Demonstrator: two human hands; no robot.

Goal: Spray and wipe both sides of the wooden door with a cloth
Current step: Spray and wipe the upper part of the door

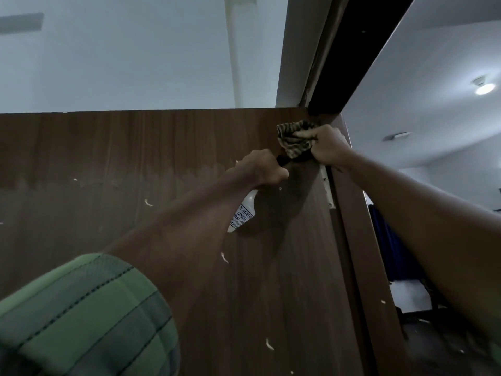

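Observation:
The dark brown wooden door (135,164) fills the lower view, its top edge running across the middle. My right hand (326,146) grips a bunched striped cloth (294,139) against the door's upper right corner, near the hinge side. My left hand (261,169) is curled round the black head of a white spray bottle (241,215), held just left of and below the cloth, close to the door face. The bottle body hangs down below my fist.
A metal hinge (326,188) sits on the door's right edge beside the brown door frame (360,240). White paint flecks dot the door. Above are a pale wall and ceiling; a lit ceiling lamp (484,88) shows in the room at right.

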